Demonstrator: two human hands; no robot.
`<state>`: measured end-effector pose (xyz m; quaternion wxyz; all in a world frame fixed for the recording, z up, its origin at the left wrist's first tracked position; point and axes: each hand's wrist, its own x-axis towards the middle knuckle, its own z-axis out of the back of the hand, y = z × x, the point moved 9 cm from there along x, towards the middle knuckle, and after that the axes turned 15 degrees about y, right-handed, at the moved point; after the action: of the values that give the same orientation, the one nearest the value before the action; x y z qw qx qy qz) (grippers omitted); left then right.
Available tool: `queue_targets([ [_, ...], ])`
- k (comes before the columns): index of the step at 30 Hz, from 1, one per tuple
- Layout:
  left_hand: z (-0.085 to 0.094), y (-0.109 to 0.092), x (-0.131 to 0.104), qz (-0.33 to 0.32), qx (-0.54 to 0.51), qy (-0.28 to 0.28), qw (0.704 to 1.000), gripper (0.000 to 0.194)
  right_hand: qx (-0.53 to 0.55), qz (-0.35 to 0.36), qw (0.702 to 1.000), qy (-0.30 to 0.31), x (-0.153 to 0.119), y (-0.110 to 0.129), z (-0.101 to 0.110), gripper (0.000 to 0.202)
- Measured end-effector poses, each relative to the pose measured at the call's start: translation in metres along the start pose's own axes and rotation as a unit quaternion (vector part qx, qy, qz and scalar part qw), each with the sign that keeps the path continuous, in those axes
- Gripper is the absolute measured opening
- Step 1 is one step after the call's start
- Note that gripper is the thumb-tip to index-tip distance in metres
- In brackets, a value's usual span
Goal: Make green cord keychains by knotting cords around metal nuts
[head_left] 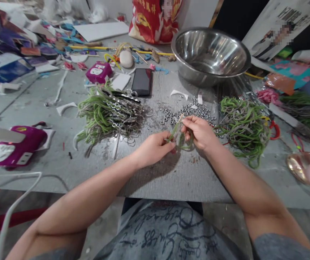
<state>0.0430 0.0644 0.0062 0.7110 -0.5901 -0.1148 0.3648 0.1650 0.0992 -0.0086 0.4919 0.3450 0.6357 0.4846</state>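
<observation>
A green and grey cord (177, 130) runs between my two hands above the table's near middle. My left hand (159, 147) is closed on one side of it, thumb against fingers. On the other side, my right hand (197, 130) pinches the cord, and part of it hangs in a loop below. A thin pale tip pokes up near the right fingertips; I cannot make out what it is. Just beyond the hands lie many small silvery nut-like rings (191, 112). To the left is a pile of green and grey cords with metal rings (108, 112); to the right, a pile of cords (243, 124).
A steel bowl (211, 54) stands at the back right, beside a red bag (155, 21). Behind the left pile lie a black phone (142, 82) and a purple power strip (99, 72). Another purple power strip (14, 146) is at the left. Scissors (274, 130) with red handles lie right.
</observation>
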Motion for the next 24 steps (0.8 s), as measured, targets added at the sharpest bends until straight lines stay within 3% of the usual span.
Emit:
queue_targets([
  [3, -0.001, -0.001, 0.000, 0.022, 0.138, 0.013, 0.990, 0.016, -0.075, -0.095, 0.992, 0.041, 0.000, -0.014, -0.002, 0.013],
  [6, -0.003, 0.001, -0.001, 0.061, 0.235, 0.044, 0.969, 0.025, -0.240, -0.124, 0.961, 0.058, -0.005, -0.011, 0.003, 0.018],
  [9, -0.001, 0.000, -0.005, 0.097, 0.314, 0.056, 0.943, 0.034, -0.459, -0.110, 0.880, 0.046, -0.015, 0.002, 0.008, 0.028],
  [12, -0.003, -0.002, -0.008, 0.108, 0.364, 0.086, 0.921, 0.037, -0.600, -0.117, 0.790, 0.036, -0.028, 0.008, 0.010, 0.033],
  [15, -0.007, 0.000, -0.009, 0.105, 0.384, 0.133, 0.908, 0.036, -0.675, -0.144, 0.722, 0.043, -0.041, 0.006, 0.011, 0.036],
  [19, -0.014, 0.004, -0.011, 0.094, 0.397, 0.193, 0.892, 0.038, -0.718, -0.163, 0.672, 0.077, -0.056, 0.004, 0.008, 0.036],
  [24, -0.001, 0.011, -0.015, 0.153, 0.455, 0.165, 0.862, 0.042, -0.743, -0.213, 0.626, 0.097, -0.073, 0.002, 0.016, 0.037],
])
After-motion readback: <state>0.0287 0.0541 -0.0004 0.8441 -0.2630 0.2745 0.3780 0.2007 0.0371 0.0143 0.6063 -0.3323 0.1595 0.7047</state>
